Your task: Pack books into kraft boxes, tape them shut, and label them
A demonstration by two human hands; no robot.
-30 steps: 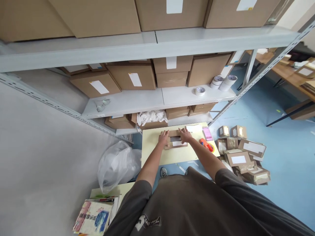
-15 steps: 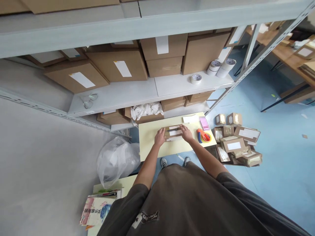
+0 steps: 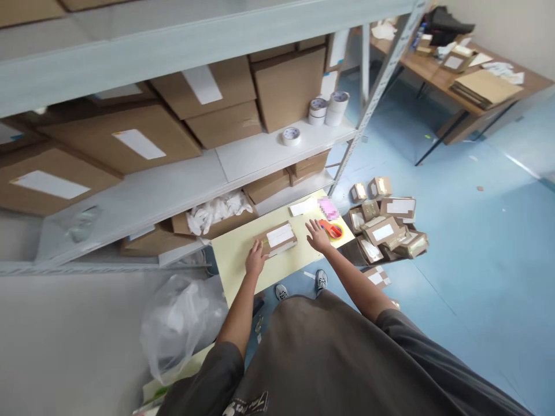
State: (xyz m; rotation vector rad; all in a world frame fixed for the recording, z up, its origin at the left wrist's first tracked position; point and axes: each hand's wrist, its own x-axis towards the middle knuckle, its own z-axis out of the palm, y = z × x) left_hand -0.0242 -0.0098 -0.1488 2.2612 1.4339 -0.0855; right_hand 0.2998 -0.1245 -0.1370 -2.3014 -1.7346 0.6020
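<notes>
A small cardboard box (image 3: 277, 236) with a white label on top lies on the pale yellow table (image 3: 236, 263). My left hand (image 3: 256, 258) holds its near left end, fingers bent against the cardboard. My right hand (image 3: 318, 236) is off the box, its fingers spread and empty. Just right of those fingers is an orange-red tape dispenser (image 3: 333, 230) with a yellow roll. Behind it on the table are a white paper slip (image 3: 303, 207) and a pink item (image 3: 328, 208), which is pixelated.
A grey shelf (image 3: 173, 179) in front carries large cartons (image 3: 150, 136) and tape rolls (image 3: 291, 136). On the floor to the right is a pile of small parcels (image 3: 384, 231). A clear plastic bag (image 3: 182, 318) stands to the left. A wooden table (image 3: 481, 75) is farther back.
My right hand has let go of the box and moved right, close to the tape dispenser. The left hand stays at the box, which now sits at a different angle. The view has turned right.
</notes>
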